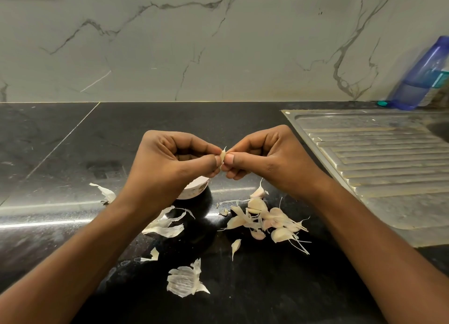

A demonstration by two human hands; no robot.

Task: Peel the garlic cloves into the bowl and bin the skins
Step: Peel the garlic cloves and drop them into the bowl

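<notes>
Your left hand [170,158] and right hand [264,153] both pinch one garlic clove [222,155] at frame centre. The bowl [194,190], mostly hidden, sits under your left wrist; skins [185,280] lie lower centre.

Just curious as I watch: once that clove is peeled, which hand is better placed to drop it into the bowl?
Probably the left hand: the bowl sits just beneath it, partly hidden. The right hand, also pinching the clove, is farther from the bowl.
</notes>
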